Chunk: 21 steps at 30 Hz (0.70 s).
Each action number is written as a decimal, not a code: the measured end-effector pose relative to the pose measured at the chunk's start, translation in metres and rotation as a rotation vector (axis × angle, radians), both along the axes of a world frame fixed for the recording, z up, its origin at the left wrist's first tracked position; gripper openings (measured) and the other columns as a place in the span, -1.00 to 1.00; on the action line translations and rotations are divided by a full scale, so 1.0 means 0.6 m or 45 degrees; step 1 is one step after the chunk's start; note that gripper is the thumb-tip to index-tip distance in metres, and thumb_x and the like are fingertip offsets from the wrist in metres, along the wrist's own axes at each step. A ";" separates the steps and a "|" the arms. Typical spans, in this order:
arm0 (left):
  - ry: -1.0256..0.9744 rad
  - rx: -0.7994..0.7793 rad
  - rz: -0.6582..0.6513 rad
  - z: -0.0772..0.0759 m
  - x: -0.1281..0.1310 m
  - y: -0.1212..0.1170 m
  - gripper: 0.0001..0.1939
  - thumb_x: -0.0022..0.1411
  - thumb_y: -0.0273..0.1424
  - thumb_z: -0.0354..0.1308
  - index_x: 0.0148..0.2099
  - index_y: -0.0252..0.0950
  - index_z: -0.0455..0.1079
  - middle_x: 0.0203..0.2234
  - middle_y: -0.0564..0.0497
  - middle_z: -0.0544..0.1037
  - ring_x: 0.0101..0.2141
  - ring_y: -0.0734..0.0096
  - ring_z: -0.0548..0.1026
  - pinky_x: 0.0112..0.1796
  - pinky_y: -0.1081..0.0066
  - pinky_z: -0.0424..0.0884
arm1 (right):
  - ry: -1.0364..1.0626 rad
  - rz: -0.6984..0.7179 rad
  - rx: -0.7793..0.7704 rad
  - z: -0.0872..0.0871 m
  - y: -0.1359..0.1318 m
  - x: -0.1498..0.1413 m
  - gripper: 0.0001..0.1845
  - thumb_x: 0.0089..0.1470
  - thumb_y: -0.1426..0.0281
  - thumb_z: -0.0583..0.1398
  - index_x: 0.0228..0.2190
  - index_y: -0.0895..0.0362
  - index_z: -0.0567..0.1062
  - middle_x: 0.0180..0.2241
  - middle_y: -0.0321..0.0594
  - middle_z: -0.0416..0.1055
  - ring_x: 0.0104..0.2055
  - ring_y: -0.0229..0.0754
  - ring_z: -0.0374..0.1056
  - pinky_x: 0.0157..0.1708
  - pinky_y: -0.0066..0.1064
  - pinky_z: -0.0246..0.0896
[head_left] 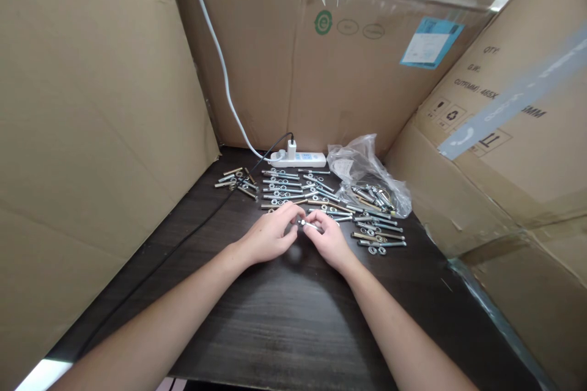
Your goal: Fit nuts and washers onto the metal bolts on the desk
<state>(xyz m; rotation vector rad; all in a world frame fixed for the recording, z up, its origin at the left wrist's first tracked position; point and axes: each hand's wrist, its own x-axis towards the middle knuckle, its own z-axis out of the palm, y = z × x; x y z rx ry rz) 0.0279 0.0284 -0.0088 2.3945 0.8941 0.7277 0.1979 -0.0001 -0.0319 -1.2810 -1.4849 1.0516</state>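
A metal expansion bolt (313, 226) lies in the pinched fingers of my right hand (329, 241), its shank pointing left. A small pale nut (303, 222) shows at its left end. My left hand (274, 233) is closed about that nut end, with thumb and forefinger curled round it; its exact contact is partly hidden. Just beyond my hands lie rows of expansion bolts (282, 182), silver and brass-coloured, with loose nuts and washers between them. Another column of bolts (378, 236) with washers (382, 251) lies to the right of my right hand.
Behind the bolts stands a white power strip (309, 160) with a plugged-in charger (291, 149). A black cable (192, 235) crosses the dark table (275, 330) on the left. A clear plastic bag (362, 162) holds more bolts. Cardboard walls (257, 61) enclose three sides.
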 end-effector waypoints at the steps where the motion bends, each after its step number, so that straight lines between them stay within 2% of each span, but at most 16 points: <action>1: 0.001 -0.009 0.021 0.000 0.000 0.000 -0.79 0.23 -0.48 -0.03 -0.07 -0.23 0.26 -0.26 0.04 0.39 -0.30 0.43 0.37 -0.30 0.45 0.29 | -0.003 -0.001 0.000 0.000 0.000 0.000 -0.89 -0.06 0.34 0.12 -0.47 0.12 0.29 -0.62 -0.44 0.12 -0.57 -0.34 0.00 -0.54 -0.48 -0.08; 4: 0.015 -0.046 0.089 -0.001 0.001 0.001 -0.84 0.29 -0.40 -0.06 -0.10 -0.23 0.27 -0.28 0.04 0.40 -0.32 0.43 0.37 -0.30 0.43 0.29 | -0.007 0.001 -0.008 0.000 0.000 0.000 -0.88 -0.05 0.33 0.13 -0.47 0.12 0.29 -0.62 -0.43 0.12 -0.57 -0.33 0.00 -0.54 -0.48 -0.08; 8: 0.050 -0.063 0.066 -0.005 0.001 0.004 -0.80 0.34 -0.29 -0.11 -0.21 -0.24 0.30 -0.30 0.04 0.39 -0.31 0.42 0.37 -0.26 0.42 0.29 | -0.019 -0.002 -0.018 0.003 0.000 -0.001 -0.86 -0.07 0.31 0.14 -0.49 0.11 0.29 -0.62 -0.43 0.13 -0.56 -0.33 0.02 -0.54 -0.48 -0.07; 12: 0.045 -0.029 0.017 -0.004 0.000 0.003 -0.88 0.29 -0.38 -0.04 -0.15 -0.23 0.28 -0.26 0.03 0.39 -0.28 0.41 0.37 -0.28 0.44 0.29 | -0.017 -0.002 -0.023 0.005 0.000 0.000 -0.86 -0.07 0.31 0.13 -0.48 0.12 0.29 -0.63 -0.43 0.13 -0.57 -0.34 0.01 -0.55 -0.48 -0.07; 16: 0.045 -0.008 0.005 -0.001 0.000 0.001 -0.85 0.23 -0.45 -0.02 -0.13 -0.24 0.27 -0.26 0.03 0.38 -0.29 0.42 0.36 -0.29 0.44 0.29 | -0.019 0.002 -0.016 0.005 -0.001 -0.001 -0.88 -0.06 0.33 0.12 -0.47 0.12 0.28 -0.63 -0.43 0.13 -0.57 -0.34 0.00 -0.55 -0.48 -0.07; 21: 0.036 -0.085 0.103 -0.001 0.001 0.002 -0.84 0.31 -0.33 -0.08 -0.16 -0.24 0.29 -0.30 0.05 0.41 -0.32 0.42 0.37 -0.29 0.43 0.29 | -0.038 0.002 -0.031 0.008 -0.002 -0.002 -0.86 -0.07 0.31 0.12 -0.48 0.12 0.28 -0.63 -0.43 0.12 -0.57 -0.33 0.00 -0.55 -0.48 -0.07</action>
